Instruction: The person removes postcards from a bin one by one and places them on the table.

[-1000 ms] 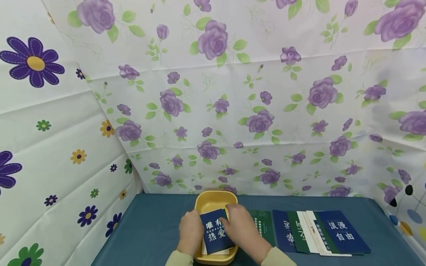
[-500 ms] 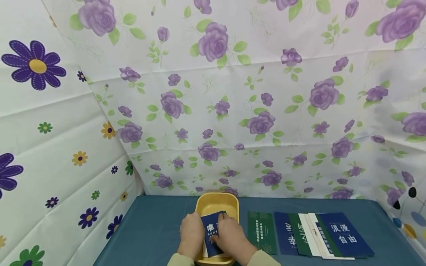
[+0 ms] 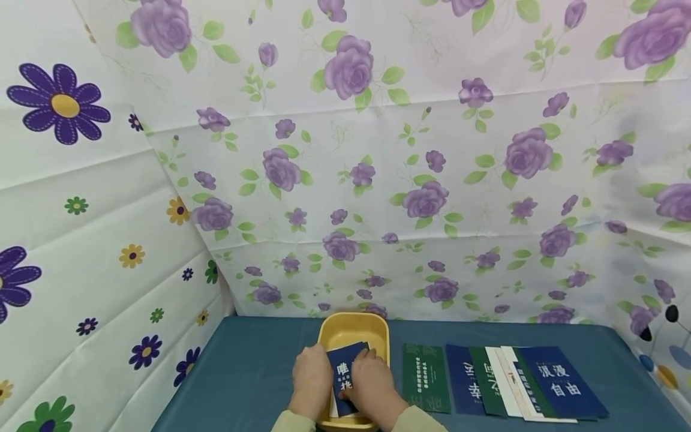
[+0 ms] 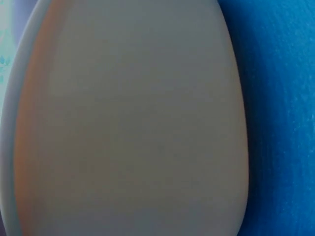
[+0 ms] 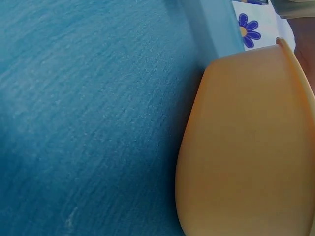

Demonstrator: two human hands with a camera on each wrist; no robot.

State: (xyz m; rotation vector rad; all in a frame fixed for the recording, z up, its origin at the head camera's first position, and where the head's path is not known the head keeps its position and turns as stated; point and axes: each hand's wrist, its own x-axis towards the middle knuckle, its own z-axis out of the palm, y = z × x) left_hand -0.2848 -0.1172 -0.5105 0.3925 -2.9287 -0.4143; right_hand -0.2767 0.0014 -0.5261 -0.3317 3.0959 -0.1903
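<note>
A dark blue card (image 3: 344, 372) with white characters lies at a tilt over the yellow plastic tub (image 3: 353, 322), with a pale card edge showing beneath it. My left hand (image 3: 313, 382) holds the cards by their left edge, its fingertips mostly hidden. From the right, my right hand (image 3: 373, 384) grips the same cards, fingers over the top edge and thumb across the blue face, covering some characters. Only the tub's outer wall (image 4: 147, 118) fills the left wrist view. In the right wrist view the tub's side (image 5: 246, 147) stands on the blue cloth.
A green card (image 3: 426, 378) lies just right of the tub. Further right, a fanned row of blue, green and white cards (image 3: 561, 384) rests on the blue-green tabletop (image 3: 259, 348). Flower-patterned sheets (image 3: 399, 150) hang behind and at the sides.
My right hand has moved left and inward over the blue card, covering more of it and uncovering the green card beside the tub. The left hand stays almost still.
</note>
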